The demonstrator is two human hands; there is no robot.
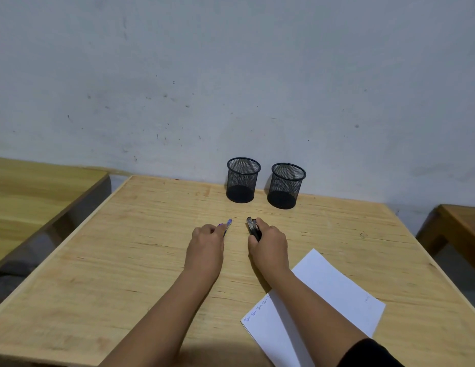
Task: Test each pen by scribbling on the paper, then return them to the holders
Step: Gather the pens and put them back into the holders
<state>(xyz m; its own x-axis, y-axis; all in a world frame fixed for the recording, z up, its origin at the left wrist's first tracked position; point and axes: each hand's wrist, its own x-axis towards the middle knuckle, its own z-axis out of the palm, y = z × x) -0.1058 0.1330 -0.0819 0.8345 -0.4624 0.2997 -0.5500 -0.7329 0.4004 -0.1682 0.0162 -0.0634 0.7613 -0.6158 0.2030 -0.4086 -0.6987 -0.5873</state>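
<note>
One sheet of white paper [334,292] lies nearest, on the right part of the wooden table [112,260], turned at an angle, with a row of small blue scribbles along its near left edge. The right forearm crosses over it, a dark sleeve [369,353] showing at the bottom of the view.

Further out, both hands rest on the tabletop near its middle, close together but apart. The left hand [204,245] has its fingers curled round blue pens [228,225], whose blue ends stick out past the knuckles toward the wall; it may be two pens, though the fist hides most of them. The right hand [269,243] grips a bunch of black pens [253,227], their dark ends pointing forward past the thumb; the number cannot be told.

Beyond the hands, two black mesh holders stand upright at the far edge against the grey wall [231,75]: the left holder [243,180] and the right holder [286,185], near each other without touching, with nothing visible inside.

Other wooden tables [32,194] flank the scene at either side.
</note>
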